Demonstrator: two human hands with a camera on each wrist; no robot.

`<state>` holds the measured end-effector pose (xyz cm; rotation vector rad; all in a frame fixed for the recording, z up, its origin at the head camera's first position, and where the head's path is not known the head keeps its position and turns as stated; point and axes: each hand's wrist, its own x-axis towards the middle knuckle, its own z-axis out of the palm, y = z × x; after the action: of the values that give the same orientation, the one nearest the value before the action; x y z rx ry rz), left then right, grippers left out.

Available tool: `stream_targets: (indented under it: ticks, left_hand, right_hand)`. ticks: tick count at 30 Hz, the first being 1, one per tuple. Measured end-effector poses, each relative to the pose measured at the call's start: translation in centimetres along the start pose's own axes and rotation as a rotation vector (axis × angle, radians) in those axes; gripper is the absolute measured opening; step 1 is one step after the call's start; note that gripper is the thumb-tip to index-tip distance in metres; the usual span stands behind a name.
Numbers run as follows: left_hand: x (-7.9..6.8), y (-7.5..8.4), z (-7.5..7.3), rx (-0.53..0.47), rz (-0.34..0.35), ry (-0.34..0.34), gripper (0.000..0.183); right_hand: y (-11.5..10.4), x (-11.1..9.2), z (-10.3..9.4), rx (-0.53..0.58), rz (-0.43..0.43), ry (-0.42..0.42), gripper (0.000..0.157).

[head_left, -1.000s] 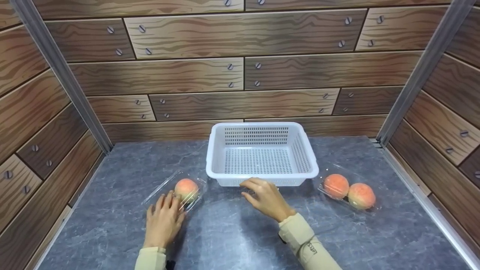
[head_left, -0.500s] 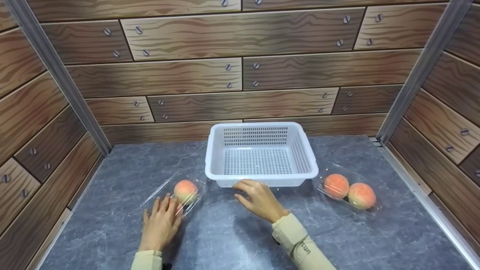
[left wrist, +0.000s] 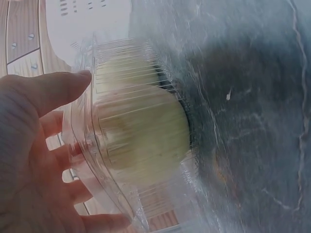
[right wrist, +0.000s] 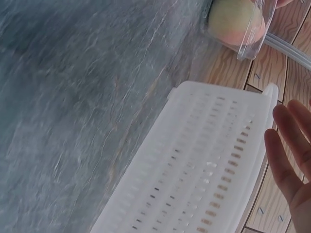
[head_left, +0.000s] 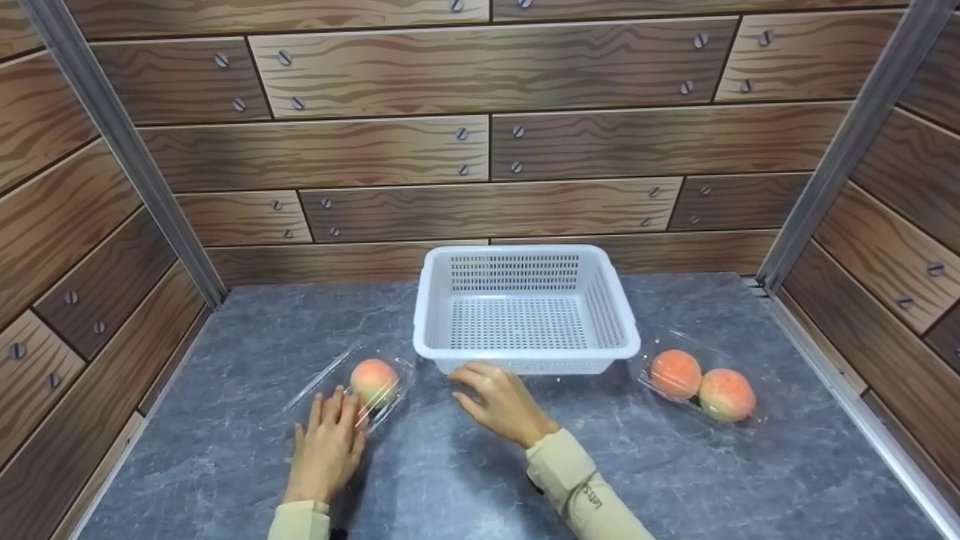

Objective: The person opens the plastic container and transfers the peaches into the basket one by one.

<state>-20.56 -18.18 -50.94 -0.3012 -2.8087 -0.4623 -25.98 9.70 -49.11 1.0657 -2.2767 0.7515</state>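
Observation:
My left hand (head_left: 325, 450) lies with spread fingers over the near part of a clear plastic box (left wrist: 104, 160) at the left. Inside that box are two peaches; the far peach (head_left: 374, 382) shows well in the head view, while the near peach (left wrist: 146, 136) is mostly under my fingers there. In front of a white slotted basket (head_left: 525, 352), my right hand (head_left: 501, 401) hovers with loosely bent fingers and holds nothing. The right wrist view shows its fingers (right wrist: 284, 165) apart from the basket's side.
At the right, a second clear plastic box (head_left: 679, 334) holds two more peaches (head_left: 726, 394). Both boxes and the basket stand on a grey marbled table (head_left: 247, 465). Wood-patterned walls (head_left: 390, 150) with metal corner posts (head_left: 127, 157) close in the back and sides.
My right hand has moved left along the front of the basket, toward the left box. The left hand has stayed on its box with only a slight shift.

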Motion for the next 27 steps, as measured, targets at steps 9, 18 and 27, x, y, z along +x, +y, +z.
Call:
stream_targets:
  ticks: [9,18,27]
  left_hand:
    - [0.4,0.2,0.0,-0.037,0.004,0.056,0.052]
    - [0.4,0.2,0.0,-0.027,0.003,0.068,0.053]
    - [0.5,0.4,0.2,-0.026,0.015,0.083,0.053]
  right_hand:
    - [-0.6,0.6,1.3,0.002,-0.024,0.003,0.024]
    - [-1.6,1.1,2.1,-0.014,0.014,-0.120,0.033]
    - [-2.6,2.0,3.5,-0.086,-0.017,-0.211,0.048]
